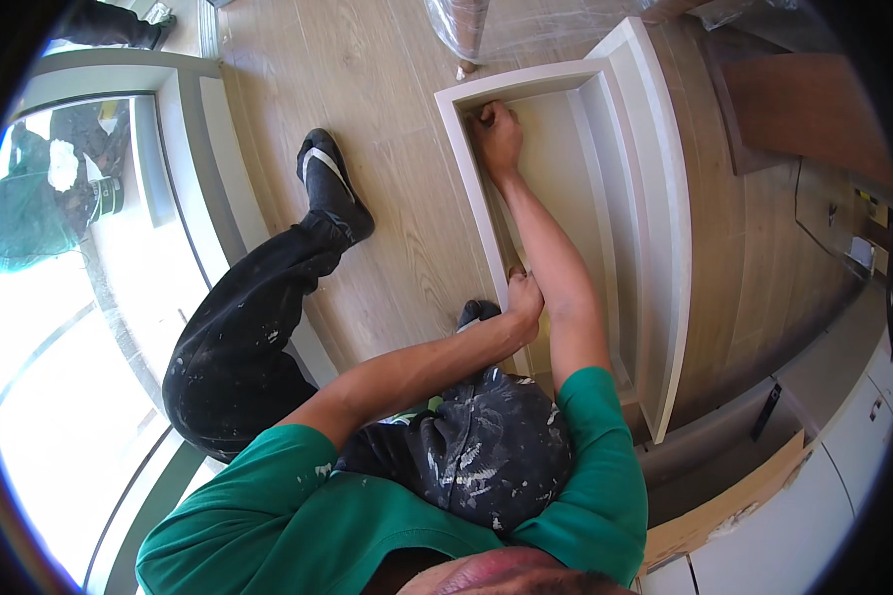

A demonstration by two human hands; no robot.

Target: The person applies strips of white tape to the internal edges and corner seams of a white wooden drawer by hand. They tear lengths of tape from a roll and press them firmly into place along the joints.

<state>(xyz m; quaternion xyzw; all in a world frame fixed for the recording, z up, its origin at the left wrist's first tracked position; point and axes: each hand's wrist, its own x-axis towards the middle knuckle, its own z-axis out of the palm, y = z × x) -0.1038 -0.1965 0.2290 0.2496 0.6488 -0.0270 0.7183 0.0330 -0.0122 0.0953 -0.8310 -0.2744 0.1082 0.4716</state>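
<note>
"Where's the drawer?"
"The pale drawer [556, 159] is on the wood floor [397, 129], in front of the person and a bit to the right. Its long front board [667, 198] is on the right side."
"What's the right hand [499, 132] doing?"
"It's inside, up at the far left corner. The fingers are bent in, but I can't tell if they have anything in them."
"And the left hand [524, 297]?"
"It's at the left wall of the drawer, nearer the person, just beside the right arm. It's curled up too. I can't see if it's squeezing the edge."
"What else is there?"
"Clear plastic wrap [456, 30] past the drawer, and black pants [258, 332] with white spots."
</note>
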